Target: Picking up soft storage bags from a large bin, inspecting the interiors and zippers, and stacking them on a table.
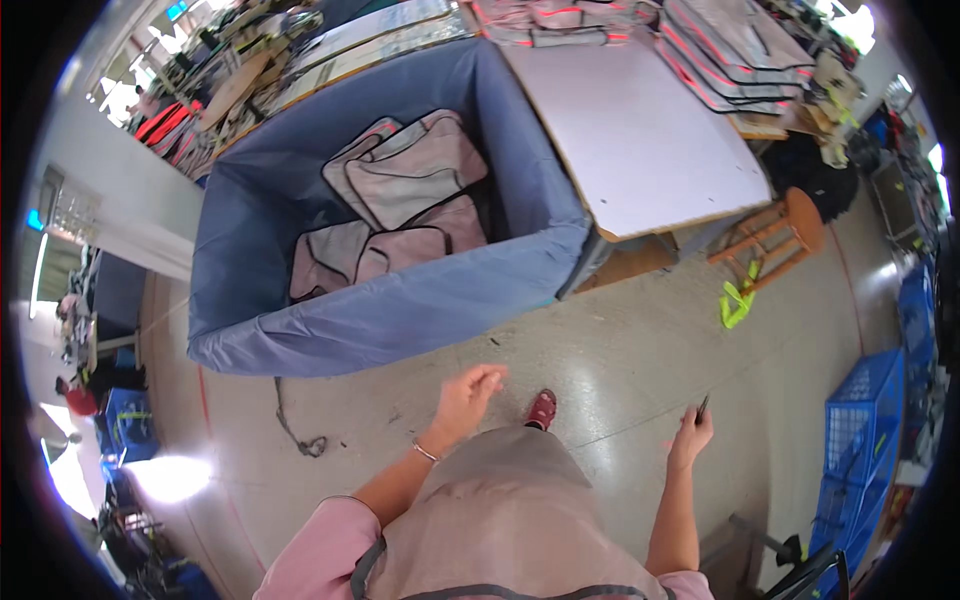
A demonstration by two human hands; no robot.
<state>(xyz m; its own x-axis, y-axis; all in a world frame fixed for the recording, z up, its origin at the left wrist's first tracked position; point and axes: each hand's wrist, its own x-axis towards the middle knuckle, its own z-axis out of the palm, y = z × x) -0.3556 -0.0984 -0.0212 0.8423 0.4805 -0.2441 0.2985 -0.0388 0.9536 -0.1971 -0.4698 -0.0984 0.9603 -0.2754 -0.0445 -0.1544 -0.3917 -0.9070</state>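
On the left a loose cord lies on the floor, just below a big bin lined with blue cloth. Several grey fabric pieces with dark edging lie in it, heaped and overlapping, so I can't count them all. Above the floor in front of the bin hangs the person's left hand, a band round the wrist. Its grip is slack: the fingers are loosely bent, slightly blurred, touching neither bin nor cloth, with nothing to be seen in them.

Right of the bin stands a pale worktop, with a pile of similar pieces along its far edge. As I judge it, the work is partway: some pieces are already in the bin, while others are on the worktop; how many are left I can't tell.

Farther right, the right hand is held low over the floor, its grip closed round a small dark tool whose narrow end points up past the fingers; the tool touches nothing else. Beyond are a taller stack, a wooden stool and blue crates.
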